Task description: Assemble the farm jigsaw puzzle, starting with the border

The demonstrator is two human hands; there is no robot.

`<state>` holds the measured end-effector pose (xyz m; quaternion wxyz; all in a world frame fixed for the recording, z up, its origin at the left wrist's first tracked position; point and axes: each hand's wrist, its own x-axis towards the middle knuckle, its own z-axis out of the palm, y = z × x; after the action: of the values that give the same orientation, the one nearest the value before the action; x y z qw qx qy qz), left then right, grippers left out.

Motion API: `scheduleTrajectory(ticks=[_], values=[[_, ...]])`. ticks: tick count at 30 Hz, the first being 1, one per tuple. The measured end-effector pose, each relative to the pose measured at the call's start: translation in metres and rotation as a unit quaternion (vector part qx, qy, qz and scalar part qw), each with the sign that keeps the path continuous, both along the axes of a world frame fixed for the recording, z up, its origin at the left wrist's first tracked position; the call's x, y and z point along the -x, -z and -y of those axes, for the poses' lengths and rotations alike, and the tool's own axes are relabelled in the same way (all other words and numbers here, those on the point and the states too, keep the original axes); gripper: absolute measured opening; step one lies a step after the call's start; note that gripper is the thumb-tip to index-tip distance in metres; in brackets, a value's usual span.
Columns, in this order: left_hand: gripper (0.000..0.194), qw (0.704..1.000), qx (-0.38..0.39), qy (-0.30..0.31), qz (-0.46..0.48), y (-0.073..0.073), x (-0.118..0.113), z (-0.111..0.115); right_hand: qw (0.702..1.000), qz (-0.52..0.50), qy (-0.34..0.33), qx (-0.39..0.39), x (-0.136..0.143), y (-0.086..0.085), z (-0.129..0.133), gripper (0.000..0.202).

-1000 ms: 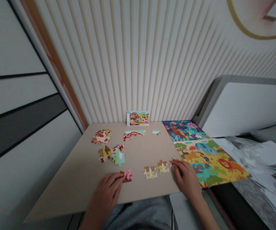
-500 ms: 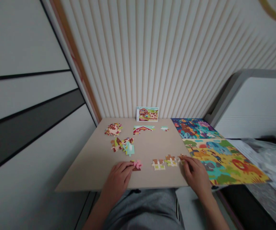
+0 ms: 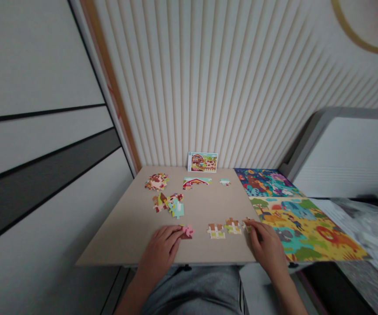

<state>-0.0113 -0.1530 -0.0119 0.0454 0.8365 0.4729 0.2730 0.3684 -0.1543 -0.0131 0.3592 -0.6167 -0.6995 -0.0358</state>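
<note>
My left hand [image 3: 163, 246] rests near the table's front edge, its closed fingertips on a puzzle piece with a pink figure [image 3: 188, 231]. At the front right, my right hand [image 3: 265, 241] pinches a brown and white piece [image 3: 247, 223], partly hidden by the fingers. Just left of it lie a brown and white fence piece [image 3: 233, 226] and another fence piece [image 3: 216, 231], slightly apart. Farther back is a joined strip with a red barn roof [image 3: 196, 182]; a pale blue piece [image 3: 224, 181] lies to its right.
A reference picture card [image 3: 203, 162] stands at the back against the ribbed wall. Piled pieces [image 3: 157, 181] lie back left, with loose pieces [image 3: 170, 204] nearer. On the right are a dark blue puzzle [image 3: 267, 182] and a yellow animal puzzle [image 3: 307, 227].
The camera view has tilted up slightly, so the table sits lower in the picture. Both hands stay at the same pieces, with no clear movement of the pieces.
</note>
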Motion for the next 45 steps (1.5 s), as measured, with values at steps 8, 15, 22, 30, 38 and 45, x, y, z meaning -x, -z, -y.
scheduleTrajectory(ticks=[8,15,22,30,38,45], values=[[0.031,1.000,-0.024,0.011,-0.005,0.003,0.001,-0.002,0.998,-0.009,0.055,-0.002,-0.002,0.004,-0.001,0.030],[0.032,0.999,-0.027,0.015,-0.015,0.010,0.005,-0.006,0.997,0.056,0.013,0.042,-0.007,0.006,-0.006,0.039],[0.031,0.999,-0.030,0.011,-0.011,0.013,0.005,-0.006,0.997,0.036,-0.006,0.067,-0.017,0.007,-0.008,0.039],[0.030,0.999,-0.050,0.016,-0.013,0.008,0.004,-0.006,0.994,-0.047,-0.058,0.080,-0.013,0.004,-0.005,0.040],[0.030,0.999,-0.033,0.008,-0.007,0.012,0.005,-0.007,0.992,-0.035,-0.086,0.082,-0.013,0.007,-0.011,0.030],[0.031,0.999,-0.033,0.012,-0.015,0.009,0.005,-0.006,0.993,0.002,-0.092,0.069,-0.012,0.007,-0.014,0.028]])
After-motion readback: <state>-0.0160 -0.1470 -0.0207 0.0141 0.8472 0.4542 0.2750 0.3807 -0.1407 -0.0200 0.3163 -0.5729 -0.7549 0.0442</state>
